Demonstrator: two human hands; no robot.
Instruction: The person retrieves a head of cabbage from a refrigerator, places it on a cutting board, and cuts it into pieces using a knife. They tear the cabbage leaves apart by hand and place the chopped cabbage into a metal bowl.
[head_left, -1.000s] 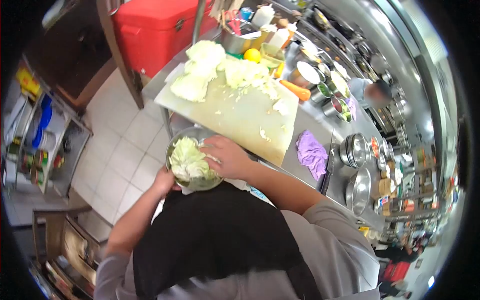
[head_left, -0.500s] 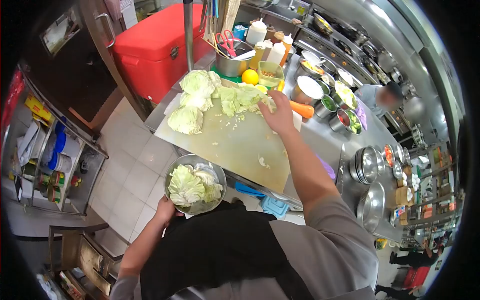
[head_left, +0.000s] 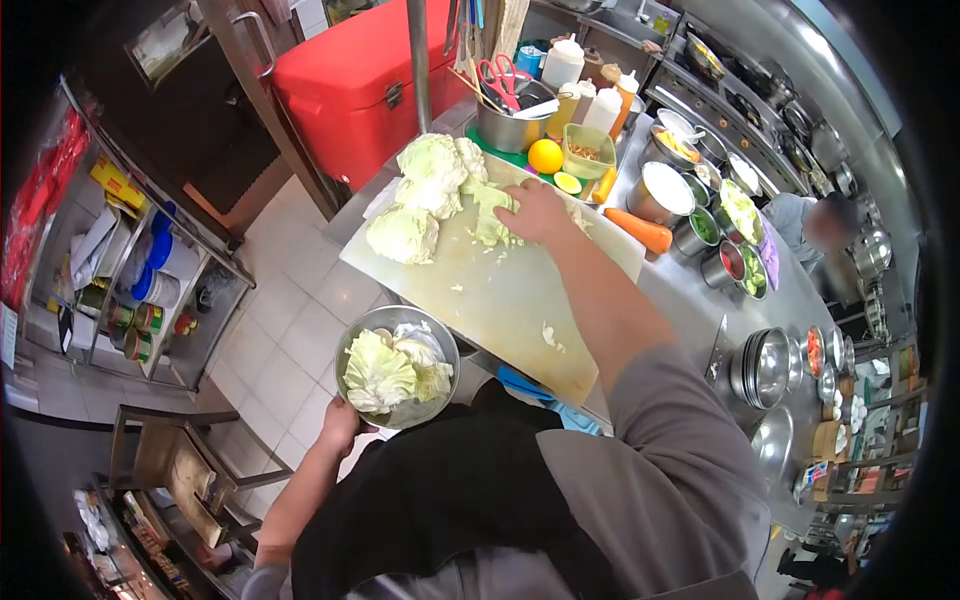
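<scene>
My left hand grips the rim of a round metal bowl, held low beside the cutting board. Inside the bowl lie pale green cabbage leaves. My right hand is on the board, its fingers curled over a pile of loose cabbage leaves; the fingertips are partly lost among them. Left of that pile, larger cabbage pieces sit on the board's far left corner. Small cabbage scraps are scattered over the cutting board.
Behind the board stand an orange, a halved lemon, a carrot and squeeze bottles. A knife lies right, near stacked metal bowls. A red cooler is back left. Another person stands across the counter.
My right hand has swept left across the board, bunching the loose leaves closer to the larger cabbage pieces. The left hand still holds the bowl. The view has shifted a little.
</scene>
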